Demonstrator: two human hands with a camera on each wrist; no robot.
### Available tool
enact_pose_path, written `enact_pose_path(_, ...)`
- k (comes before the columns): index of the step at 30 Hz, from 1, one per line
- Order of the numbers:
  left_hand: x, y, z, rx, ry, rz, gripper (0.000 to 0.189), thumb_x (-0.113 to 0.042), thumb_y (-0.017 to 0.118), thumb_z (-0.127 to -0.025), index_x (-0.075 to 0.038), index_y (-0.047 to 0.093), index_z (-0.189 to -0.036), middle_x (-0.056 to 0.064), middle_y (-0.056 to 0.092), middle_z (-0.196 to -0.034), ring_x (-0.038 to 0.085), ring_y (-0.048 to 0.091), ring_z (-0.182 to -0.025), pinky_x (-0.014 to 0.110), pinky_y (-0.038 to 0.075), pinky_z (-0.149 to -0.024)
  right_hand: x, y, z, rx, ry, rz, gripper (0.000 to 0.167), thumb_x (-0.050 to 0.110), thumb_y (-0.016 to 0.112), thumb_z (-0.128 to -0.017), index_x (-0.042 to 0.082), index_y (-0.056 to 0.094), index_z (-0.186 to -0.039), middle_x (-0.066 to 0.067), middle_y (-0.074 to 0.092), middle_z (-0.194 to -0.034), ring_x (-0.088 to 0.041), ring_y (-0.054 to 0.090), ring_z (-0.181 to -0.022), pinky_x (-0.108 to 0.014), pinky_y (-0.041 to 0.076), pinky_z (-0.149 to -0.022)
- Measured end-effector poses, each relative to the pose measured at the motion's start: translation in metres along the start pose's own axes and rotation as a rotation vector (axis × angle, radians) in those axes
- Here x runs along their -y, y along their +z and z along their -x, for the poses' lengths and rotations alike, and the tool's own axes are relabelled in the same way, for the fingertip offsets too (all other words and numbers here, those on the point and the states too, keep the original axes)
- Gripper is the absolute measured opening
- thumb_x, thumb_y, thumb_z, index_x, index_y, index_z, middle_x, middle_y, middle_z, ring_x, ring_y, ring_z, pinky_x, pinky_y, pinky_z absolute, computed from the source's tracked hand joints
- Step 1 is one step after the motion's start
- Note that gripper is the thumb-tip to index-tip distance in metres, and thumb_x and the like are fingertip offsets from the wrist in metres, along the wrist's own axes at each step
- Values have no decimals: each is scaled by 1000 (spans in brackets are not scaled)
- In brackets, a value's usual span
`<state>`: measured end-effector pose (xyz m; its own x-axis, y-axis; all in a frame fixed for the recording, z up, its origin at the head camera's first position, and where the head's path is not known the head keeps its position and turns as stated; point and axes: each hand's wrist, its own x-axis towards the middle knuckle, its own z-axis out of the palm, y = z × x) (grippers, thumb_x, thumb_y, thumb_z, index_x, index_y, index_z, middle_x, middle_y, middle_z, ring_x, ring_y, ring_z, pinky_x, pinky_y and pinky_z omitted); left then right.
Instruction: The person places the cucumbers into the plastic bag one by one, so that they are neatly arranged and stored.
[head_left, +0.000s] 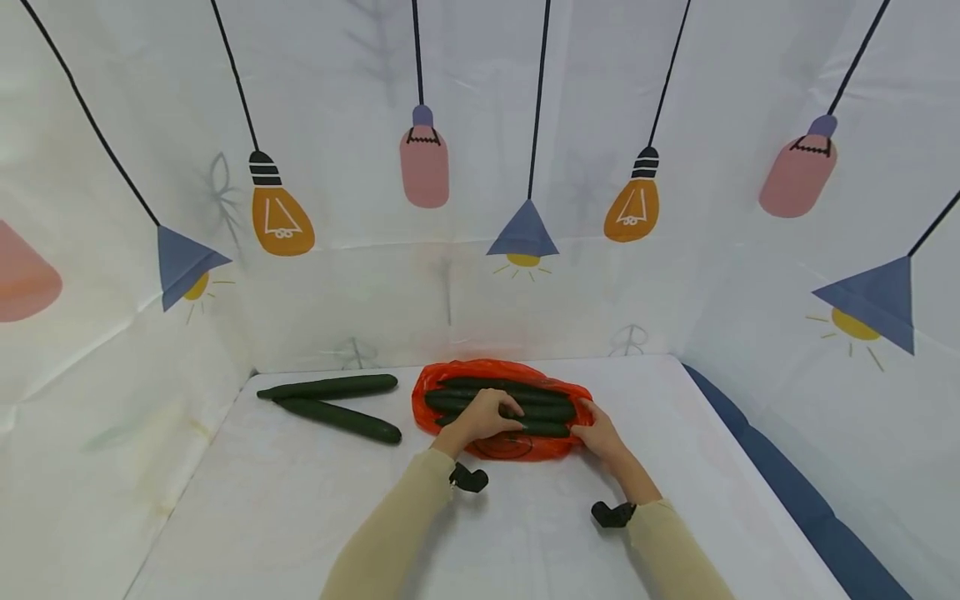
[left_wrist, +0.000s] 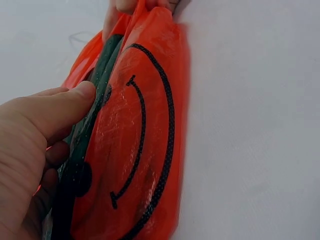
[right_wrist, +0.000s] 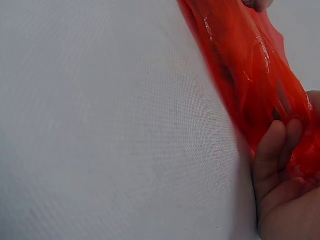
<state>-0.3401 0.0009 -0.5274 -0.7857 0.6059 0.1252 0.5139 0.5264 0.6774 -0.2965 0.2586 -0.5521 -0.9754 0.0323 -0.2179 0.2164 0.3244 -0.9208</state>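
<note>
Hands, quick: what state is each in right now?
Left hand: closed, holding a cucumber in the red bag.
Right hand: closed, holding the bag's edge.

Red bag (left_wrist: 125, 135) partly beyond left wrist view's bottom edge

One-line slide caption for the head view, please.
Left hand on cucumbers in a red bag, right hand holding its edge; two more cucumbers lie loose on the table.
</note>
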Motion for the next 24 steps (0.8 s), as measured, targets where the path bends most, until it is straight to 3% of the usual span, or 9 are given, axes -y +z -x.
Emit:
enact_pose_path(8,3,-14,10,-43,40,9,13,-21,74,-88,-15,76,-100,-12,67,-90,5,57,-82,23,49,-73,1,1,-3,-12,-1,-5,67,0,53,-90,6,27,-151,-23,28,-143,-40,36,-118,-32,47,-65)
enact_pose_path(14,9,-33,21,-76,48,-29,13,-22,71,-91,-15,76,-102,-13,65,-90,6,55,-78,23,48,-70,3,-1,-6,-4,-17,16,68,1,53,-89,4,26,-151,-23,25,-148,-39,29,-123,-36,44,-79)
enact_pose_path(20,20,-43,47,-132,80,-18,12,-17,71,-91,-11,75,-101,-10,64,-89,6,56,-80,24,49,-71,2,0,-1,-9,-28,58,67,3,53,-88,1,27,-150,-26,25,-148,-40,29,-123,-42,42,-87)
enact_pose_path(24,31,-44,71,-151,76,17,11,-16,70,-92,-11,74,-101,-10,62,-88,7,56,-80,25,50,-71,-4,1,6,-20,-9,59,67,1,54,-87,0,29,-149,-26,30,-143,-40,32,-121,-39,45,-75)
